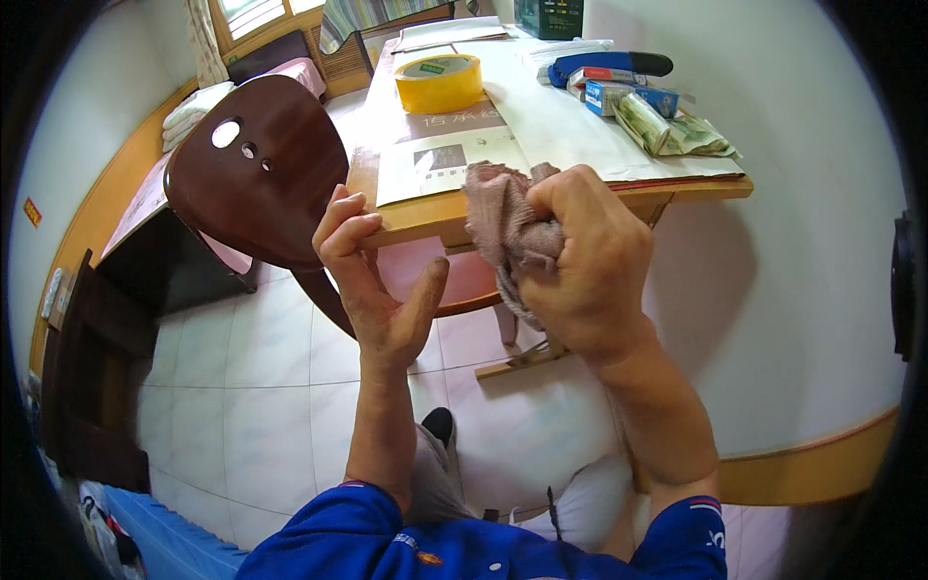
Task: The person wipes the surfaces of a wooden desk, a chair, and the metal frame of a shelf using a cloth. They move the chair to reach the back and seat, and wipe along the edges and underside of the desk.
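My right hand (591, 261) grips a bunched brownish-pink cloth (500, 210) at the front edge of a wooden table (428, 214); part of the cloth hangs below the edge. My left hand (380, 283) is at the table's front left corner, fingers apart and raised, with nothing in it. Behind the hands, a printed booklet (406, 177) lies on the tabletop, and a roll of yellow tape (442, 87) rests on its far part. A large white sheet (573, 138) covers much of the table to the right of the booklet.
Folded papers (678, 134), small boxes (616, 98) and a blue-and-black tool (609, 65) lie at the table's right. A dark box (549, 18) stands at the back. A dark wooden chair (268, 196) is at the left; a wall (797, 217) rises on the right. A pinkish seat (435, 272) shows below the table.
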{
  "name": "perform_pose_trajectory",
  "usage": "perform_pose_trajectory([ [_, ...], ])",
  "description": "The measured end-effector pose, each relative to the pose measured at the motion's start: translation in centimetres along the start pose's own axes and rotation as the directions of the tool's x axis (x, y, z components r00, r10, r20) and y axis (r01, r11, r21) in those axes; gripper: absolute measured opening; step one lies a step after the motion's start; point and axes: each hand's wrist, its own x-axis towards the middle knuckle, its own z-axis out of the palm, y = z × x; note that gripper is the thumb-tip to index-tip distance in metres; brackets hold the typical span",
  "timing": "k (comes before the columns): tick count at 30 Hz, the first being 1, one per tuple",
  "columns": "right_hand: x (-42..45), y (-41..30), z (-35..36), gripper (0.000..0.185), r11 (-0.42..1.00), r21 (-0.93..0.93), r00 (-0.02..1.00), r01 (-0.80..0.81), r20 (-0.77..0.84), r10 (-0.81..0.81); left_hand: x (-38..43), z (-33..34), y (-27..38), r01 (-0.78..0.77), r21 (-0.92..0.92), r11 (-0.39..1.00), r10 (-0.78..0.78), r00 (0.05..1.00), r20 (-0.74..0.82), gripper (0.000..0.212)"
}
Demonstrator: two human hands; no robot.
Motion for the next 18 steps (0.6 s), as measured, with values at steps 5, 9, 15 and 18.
perform_pose_trajectory([
  [5, -1.6, 3.5, -3.2, 0.032, 0.98, -0.019, 0.98, -0.197, -0.045, 0.196, 0.2, -0.1, 0.5, -0.007, -0.034, 0.999, 0.008, 1.0, 0.027, 0.066],
  [9, -1.0, 2.3, -2.1, 0.034, 0.993, -0.036, 0.994, -0.111, -0.03, 0.11, 0.1, 0.2, 0.6, -0.002, -0.047, 0.999, 0.002, 1.0, 0.011, 0.065],
  [15, -0.8, 1.1, -1.5, 0.031, 0.998, -0.021, 0.998, -0.056, 0.012, 0.057, 0.1, -0.5, 0.2, -0.021, -0.02, 1.0, 0.021, 1.0, 0.016, 0.064],
  [18, -2.1, 3.4, -3.3, 0.033, 0.959, 0.025, 0.958, -0.281, -0.053, 0.282, 0.1, -0.1, 0.3, -0.03, -0.006, 1.0, 0.03, 0.999, 0.046, 0.065],
])
